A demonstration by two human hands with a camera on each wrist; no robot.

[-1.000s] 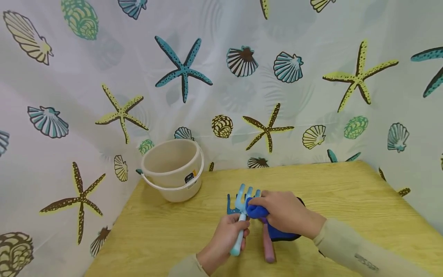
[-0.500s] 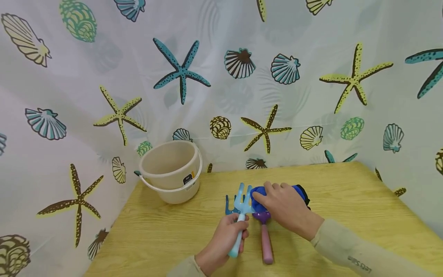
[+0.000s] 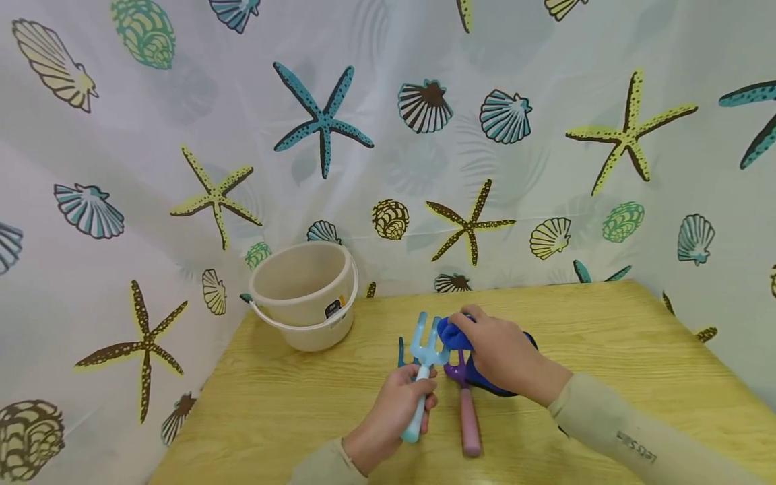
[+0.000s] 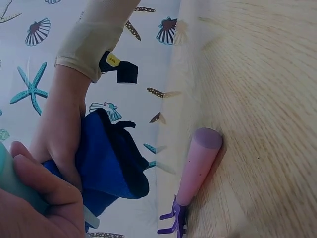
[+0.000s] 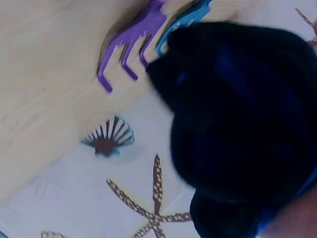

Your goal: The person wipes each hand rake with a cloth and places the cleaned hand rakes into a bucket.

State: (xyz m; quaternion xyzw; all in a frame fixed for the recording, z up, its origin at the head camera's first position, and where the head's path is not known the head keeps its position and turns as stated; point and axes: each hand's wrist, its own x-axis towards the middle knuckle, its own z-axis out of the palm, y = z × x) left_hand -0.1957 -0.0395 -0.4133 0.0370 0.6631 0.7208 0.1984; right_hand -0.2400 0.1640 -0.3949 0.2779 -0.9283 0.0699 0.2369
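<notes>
My left hand (image 3: 388,407) grips the handle of a light blue garden hand fork (image 3: 429,353), tines pointing up and away. At its rightmost tine, my right hand (image 3: 506,353) pinches a bunched blue cloth (image 3: 456,335) with a black edge; that tine is partly hidden. The cloth's loose end hangs below the right hand, and its blue folds (image 4: 109,153) show in the left wrist view. On the table just right of the left hand lies a purple hand rake with a pink handle (image 3: 469,424). A darker blue rake (image 3: 401,351) lies behind the fork, mostly covered by it.
A cream bucket (image 3: 315,313) with a white handle stands at the back left of the wooden table (image 3: 291,417). Behind the table hangs a white curtain (image 3: 412,168) printed with shells and starfish.
My right hand has shifted the cloth from the fork's base to its right tine, and regathered it after it lay spread half a second ago. The left hand keeps its grip on the fork.
</notes>
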